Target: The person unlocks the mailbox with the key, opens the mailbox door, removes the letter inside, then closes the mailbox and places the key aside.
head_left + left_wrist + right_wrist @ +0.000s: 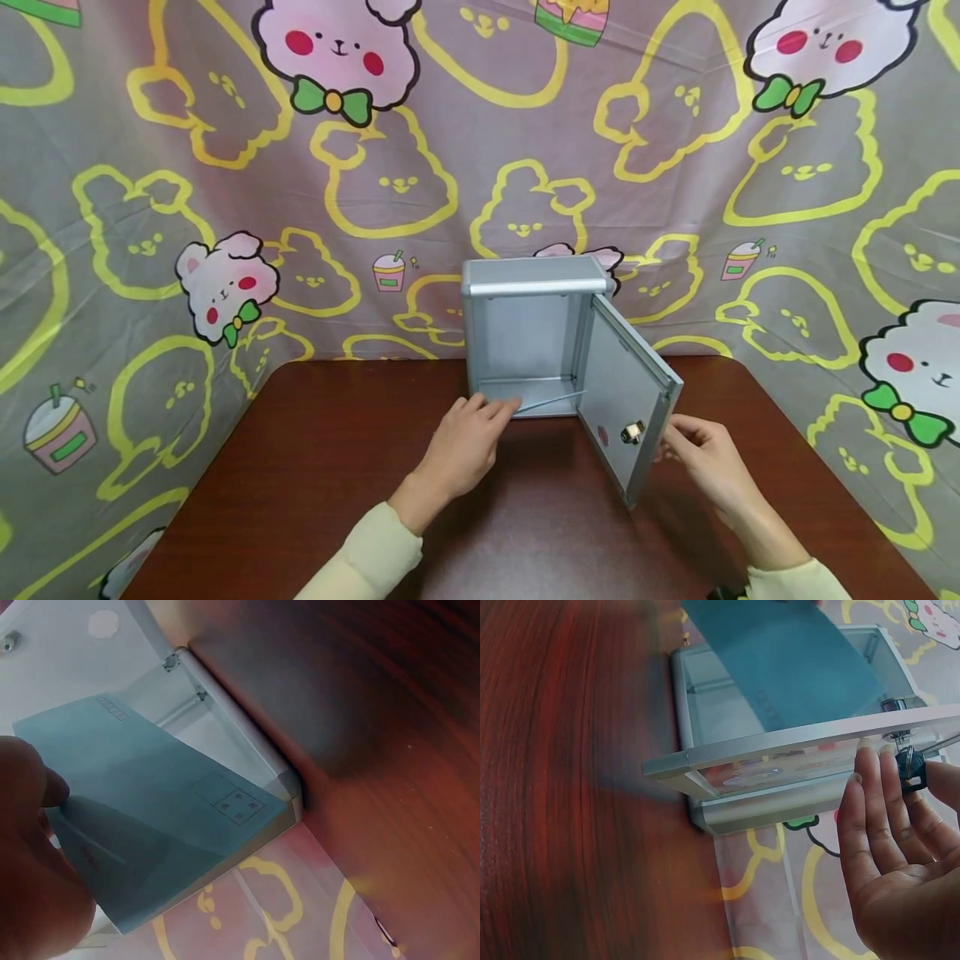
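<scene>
A blue envelope is pinched at its edge by my left hand. In the head view it shows nearly edge-on, spanning the lower front of a silver metal box. The left wrist view reveals printed small squares at two of its corners. The box door stands swung out to the right, with a lock on its inner face. At the outer side of the door, my right hand pinches a black-headed key in the lock, fingers close along the door panel.
The box stands near the back of a dark reddish-brown table. Behind and on both sides hangs a cloth printed with cartoon rabbits and yellow outlines. The open door juts toward me between the two hands.
</scene>
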`<state>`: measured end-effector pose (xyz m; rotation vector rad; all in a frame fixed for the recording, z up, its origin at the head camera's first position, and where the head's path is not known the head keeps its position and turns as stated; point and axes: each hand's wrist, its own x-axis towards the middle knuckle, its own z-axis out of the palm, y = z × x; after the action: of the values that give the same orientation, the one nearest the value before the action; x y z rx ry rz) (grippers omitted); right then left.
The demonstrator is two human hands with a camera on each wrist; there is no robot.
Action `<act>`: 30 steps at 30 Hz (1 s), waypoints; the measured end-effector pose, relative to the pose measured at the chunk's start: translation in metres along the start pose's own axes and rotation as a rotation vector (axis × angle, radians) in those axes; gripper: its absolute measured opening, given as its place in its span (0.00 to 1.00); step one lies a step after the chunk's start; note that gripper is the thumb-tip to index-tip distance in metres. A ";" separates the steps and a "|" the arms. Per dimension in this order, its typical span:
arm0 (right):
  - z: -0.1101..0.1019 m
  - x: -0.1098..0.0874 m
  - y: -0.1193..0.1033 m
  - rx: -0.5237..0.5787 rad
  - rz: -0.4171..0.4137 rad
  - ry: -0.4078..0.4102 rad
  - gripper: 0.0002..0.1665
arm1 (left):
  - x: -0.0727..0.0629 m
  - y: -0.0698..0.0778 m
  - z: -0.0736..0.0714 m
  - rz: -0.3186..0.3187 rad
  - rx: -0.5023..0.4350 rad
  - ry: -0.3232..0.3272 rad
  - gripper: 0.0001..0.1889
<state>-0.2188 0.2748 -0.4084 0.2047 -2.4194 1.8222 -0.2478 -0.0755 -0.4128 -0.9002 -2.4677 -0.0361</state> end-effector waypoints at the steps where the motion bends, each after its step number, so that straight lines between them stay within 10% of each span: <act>1: 0.000 0.000 0.000 0.001 -0.001 0.001 0.19 | -0.001 0.001 0.001 0.009 0.012 -0.014 0.32; 30: 0.000 0.000 0.003 -0.004 -0.019 0.008 0.17 | -0.007 0.013 0.023 0.138 -0.046 -0.269 0.25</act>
<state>-0.2192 0.2752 -0.4111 0.2186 -2.4070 1.8063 -0.2456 -0.0657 -0.4378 -1.1600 -2.6512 0.0821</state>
